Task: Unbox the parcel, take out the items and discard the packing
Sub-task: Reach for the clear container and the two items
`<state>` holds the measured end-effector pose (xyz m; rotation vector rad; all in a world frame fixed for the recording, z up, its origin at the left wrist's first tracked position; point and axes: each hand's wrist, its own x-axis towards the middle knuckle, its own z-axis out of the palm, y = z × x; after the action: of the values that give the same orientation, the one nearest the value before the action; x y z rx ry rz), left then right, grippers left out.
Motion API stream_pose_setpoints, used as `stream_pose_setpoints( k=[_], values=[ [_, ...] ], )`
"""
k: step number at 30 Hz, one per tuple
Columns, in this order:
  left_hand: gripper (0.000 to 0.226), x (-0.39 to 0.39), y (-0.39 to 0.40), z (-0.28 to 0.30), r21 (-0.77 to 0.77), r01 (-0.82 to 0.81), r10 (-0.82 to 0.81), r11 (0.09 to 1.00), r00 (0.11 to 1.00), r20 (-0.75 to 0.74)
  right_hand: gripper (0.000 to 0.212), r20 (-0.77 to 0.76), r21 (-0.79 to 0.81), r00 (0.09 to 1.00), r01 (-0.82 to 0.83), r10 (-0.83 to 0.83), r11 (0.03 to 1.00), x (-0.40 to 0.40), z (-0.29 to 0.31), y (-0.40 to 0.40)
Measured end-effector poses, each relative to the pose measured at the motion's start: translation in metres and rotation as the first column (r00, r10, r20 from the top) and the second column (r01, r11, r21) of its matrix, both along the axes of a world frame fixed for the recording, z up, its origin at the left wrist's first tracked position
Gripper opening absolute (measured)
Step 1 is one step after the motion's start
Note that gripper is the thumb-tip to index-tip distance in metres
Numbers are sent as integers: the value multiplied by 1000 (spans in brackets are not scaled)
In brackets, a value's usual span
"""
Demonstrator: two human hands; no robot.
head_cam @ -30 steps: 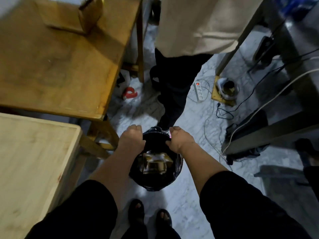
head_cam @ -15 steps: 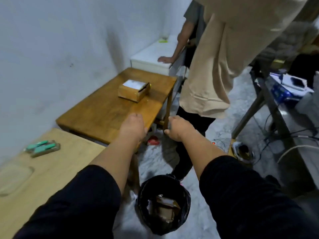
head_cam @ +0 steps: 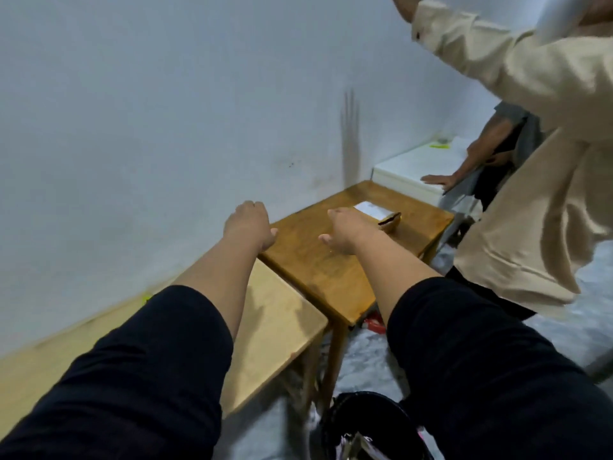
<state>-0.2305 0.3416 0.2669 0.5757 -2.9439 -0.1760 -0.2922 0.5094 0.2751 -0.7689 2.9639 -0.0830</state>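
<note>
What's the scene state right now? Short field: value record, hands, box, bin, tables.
left hand: empty, raised in front of the wall, fingers curled
right hand: empty, open, over the darker table, reaching toward the box
cardboard box: on the darker table, white label on top, partly hidden by the right hand
lighter table: butted against the darker table, nearer the camera
black bin bag: on the floor at the bottom edge, packing inside
bystander in beige shirt: standing right of the darker table
</note>
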Motion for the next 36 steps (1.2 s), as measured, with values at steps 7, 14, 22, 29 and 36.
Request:
stream_pose_setpoints(
  k=[7,14,22,29,36],
  values=[
    [62,24,-110,7,51,-204,204,978,979,6,62,12,-44,987,-161,162,986,-7,10,-111],
    [69,40,-184,-33,190,-367,362,911,930,64,65,98,-80,956,-271,278,959,-10,-25,-195],
    [81,39,-213,-137,614,-363,513,701,854,-82,75,292,-250,878,-311,378,917,-51,-110,-241],
    [105,20,-205,-226,716,-449,692,534,719,-66,88,420,-358,811,-265,408,895,-114,-205,-263],
    [125,-2,-206,-280,687,-552,758,473,652,3,97,408,-342,813,-286,416,895,-154,-279,-286]
  ],
)
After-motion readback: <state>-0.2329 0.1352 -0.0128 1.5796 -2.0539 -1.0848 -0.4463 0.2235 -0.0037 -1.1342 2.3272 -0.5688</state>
